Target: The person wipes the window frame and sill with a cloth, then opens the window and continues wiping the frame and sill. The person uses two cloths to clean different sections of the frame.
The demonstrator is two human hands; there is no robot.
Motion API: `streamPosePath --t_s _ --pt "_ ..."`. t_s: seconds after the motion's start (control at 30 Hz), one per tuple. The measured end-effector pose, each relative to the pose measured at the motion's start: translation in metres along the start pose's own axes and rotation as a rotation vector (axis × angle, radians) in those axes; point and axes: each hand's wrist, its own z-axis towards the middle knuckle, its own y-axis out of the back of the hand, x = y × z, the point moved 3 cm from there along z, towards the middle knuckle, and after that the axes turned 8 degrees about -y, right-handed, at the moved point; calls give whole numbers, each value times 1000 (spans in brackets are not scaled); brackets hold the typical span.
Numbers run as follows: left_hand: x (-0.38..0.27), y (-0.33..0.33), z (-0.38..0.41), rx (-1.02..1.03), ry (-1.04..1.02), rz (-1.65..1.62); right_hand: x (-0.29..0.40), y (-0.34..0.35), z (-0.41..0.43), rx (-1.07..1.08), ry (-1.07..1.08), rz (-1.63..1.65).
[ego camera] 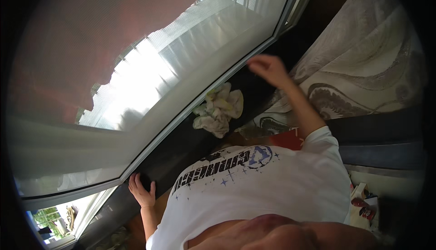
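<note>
My left hand (141,192) rests with thumb and fingers apart on the dark windowsill (170,147), its fingertips by the lower corner of the window sash (119,181). Off to the right, my right hand (270,69) is raised above the sill near the sash frame. Its fingers are bent and slightly blurred, and whether anything small sits between them cannot be made out. Between my hands a crumpled whitish cloth (219,110) with yellow-green edges lies on the sill against the frame. The window pane (190,45) stretches out before me.
A patterned sheer curtain (368,72) hangs at the right. Beside my right arm lies a red item (284,139) bearing print. Small articles (366,205) sit on a light surface at the lower right. A gap (61,219) at lower left shows greenery outside.
</note>
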Motion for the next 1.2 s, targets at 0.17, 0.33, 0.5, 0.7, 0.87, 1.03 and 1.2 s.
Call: streamPosePath --t_s 0.17,0.33,0.5,0.7,0.87,1.03,1.2 --pt "-61 -21 35 -421 216 -75 -45 175 69 -536 18 217" --pt "-142 -20 92 -656 249 -18 -75 263 139 -738 169 77" --pt "-170 -31 127 -770 341 46 -85 282 181 -844 344 -68" --pt "-168 -19 146 -864 510 130 -64 241 183 -949 275 -267" --pt "-155 -12 180 -953 687 -99 -83 278 207 -990 213 -261" --pt "-165 -4 203 -947 606 -51 -138 307 231 -847 236 13" --pt "-154 -14 192 -977 587 -70 -135 293 227 -741 122 108"
